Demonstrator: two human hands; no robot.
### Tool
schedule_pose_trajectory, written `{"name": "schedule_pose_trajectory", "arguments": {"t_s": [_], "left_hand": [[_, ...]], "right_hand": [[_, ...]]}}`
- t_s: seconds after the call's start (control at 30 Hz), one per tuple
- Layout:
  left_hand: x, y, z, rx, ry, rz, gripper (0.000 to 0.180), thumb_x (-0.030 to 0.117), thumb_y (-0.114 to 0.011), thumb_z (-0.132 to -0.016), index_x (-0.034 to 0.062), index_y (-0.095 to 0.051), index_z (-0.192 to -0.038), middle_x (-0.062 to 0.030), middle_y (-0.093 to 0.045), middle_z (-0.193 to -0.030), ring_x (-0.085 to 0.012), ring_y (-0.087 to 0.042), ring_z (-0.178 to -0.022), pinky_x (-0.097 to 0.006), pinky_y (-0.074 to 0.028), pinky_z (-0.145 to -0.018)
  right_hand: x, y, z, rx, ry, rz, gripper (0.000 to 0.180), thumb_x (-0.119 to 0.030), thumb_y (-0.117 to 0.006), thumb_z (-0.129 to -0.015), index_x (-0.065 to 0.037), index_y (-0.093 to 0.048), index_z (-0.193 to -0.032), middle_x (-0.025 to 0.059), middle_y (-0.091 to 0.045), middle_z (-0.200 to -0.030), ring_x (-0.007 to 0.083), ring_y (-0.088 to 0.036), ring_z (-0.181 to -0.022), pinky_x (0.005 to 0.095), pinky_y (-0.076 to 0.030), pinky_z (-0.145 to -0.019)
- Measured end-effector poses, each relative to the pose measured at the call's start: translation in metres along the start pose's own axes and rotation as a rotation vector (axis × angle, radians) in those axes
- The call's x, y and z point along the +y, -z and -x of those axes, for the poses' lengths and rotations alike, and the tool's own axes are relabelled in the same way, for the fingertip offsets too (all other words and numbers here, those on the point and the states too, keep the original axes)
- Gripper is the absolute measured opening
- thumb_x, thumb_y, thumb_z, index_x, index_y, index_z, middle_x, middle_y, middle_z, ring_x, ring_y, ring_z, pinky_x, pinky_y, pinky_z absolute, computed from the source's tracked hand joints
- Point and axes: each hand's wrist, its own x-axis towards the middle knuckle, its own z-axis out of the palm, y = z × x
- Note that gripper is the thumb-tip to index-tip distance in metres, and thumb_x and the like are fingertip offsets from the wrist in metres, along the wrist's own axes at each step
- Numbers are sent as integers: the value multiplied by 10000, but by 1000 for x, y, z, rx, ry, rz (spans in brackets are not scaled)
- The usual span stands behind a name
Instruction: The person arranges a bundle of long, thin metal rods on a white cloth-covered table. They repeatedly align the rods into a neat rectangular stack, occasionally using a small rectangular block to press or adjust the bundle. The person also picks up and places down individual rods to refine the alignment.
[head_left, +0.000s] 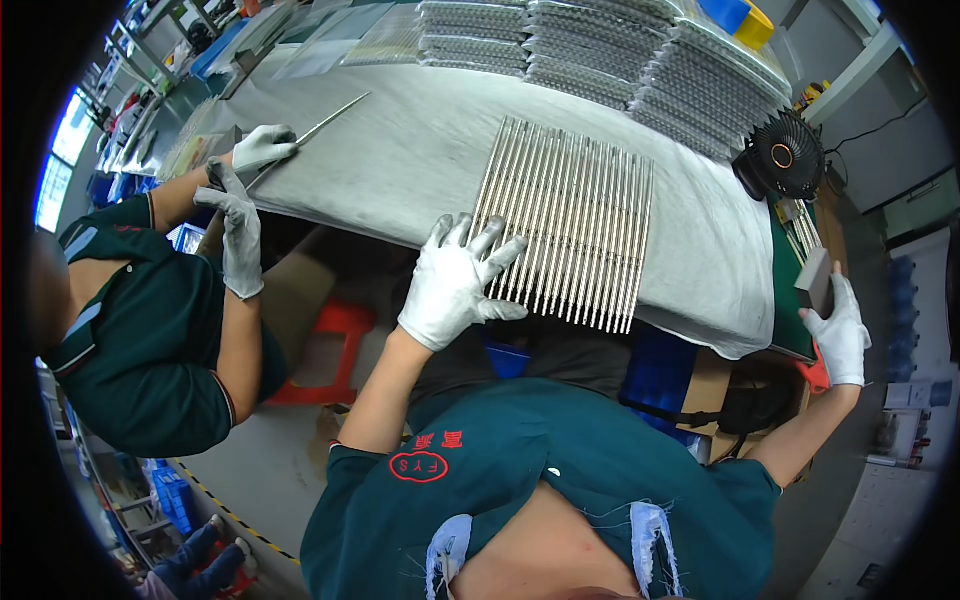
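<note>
A: A dark green short-sleeved shirt (620,430) is nearest the camera, at six o'clock.

B: And on the worktop (390,150)?

A: Slender silvery metal rods (570,230) lie side by side on its pale cover, between one and two o'clock from centre, their lower ends jutting past the near edge.

B: How are the hands?

A: The white-gloved left hand (455,285), near centre, has its fingers spread, touching the rods on their nine o'clock side. The white-gloved right hand (843,335), out at three, pinches a grey rectangular block (816,280) between thumb and fingers.

B: What surrounds them?

A: A round black fan (785,155) at two, stacked translucent bumpy plastic trays (590,50) at one. At ten, a co-worker's white-gloved hand (265,147) holds a long thin bar (335,117).
</note>
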Motion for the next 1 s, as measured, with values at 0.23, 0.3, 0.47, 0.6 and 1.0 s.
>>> {"name": "schedule_pose_trajectory", "arguments": {"t_s": [0.23, 0.3, 0.47, 0.6, 1.0], "left_hand": [[0, 4, 1, 2, -27, 0, 845, 678, -587, -664, 153, -497, -1320, -161, -556, -1261, -426, -518, -1129, -534, -357, -1017], [-3, 7, 7, 27, -29, 35, 834, 670, -584, -674, 140, -500, -1313, -165, -565, -1244, -417, -525, -1121, -533, -363, -1010], [-28, 12, 42, 185, 63, 53, 740, 596, -588, -755, 82, -537, -1285, -153, -564, -1278, -393, -499, -1207, -518, -350, -1039], [-68, 24, 64, 347, 234, -77, 575, 439, -641, -819, 86, -563, -1266, -143, -594, -1230, -383, -533, -1152, -499, -381, -1016], [-264, 55, 84, 87, 800, -589, 513, 445, -454, -951, 112, -511, -1337, -125, -509, -1367, -339, -466, -1257, -420, -377, -1040]], "right_hand": [[-130, -17, -8, -273, 225, 17, 807, -457, -714, -711, -96, -455, -1384, 133, -596, -1248, 286, -591, -1118, 415, -468, -864], [-138, -27, -16, -264, 192, 59, 825, -497, -707, -712, -105, -450, -1390, 133, -600, -1244, 280, -593, -1117, 431, -464, -859], [-143, -34, -32, -381, 102, 172, 869, -549, -699, -703, -110, -431, -1404, 135, -590, -1265, 285, -578, -1147, 480, -432, -893], [-113, -46, -29, -420, 98, 122, 904, -517, -734, -674, -106, -417, -1414, 132, -563, -1308, 290, -546, -1194, 499, -401, -940], [-96, -55, -15, -400, 109, -126, 841, -312, -761, -697, -38, -403, -1407, 175, -515, -1352, 304, -493, -1251, 375, -391, -1019]]}}
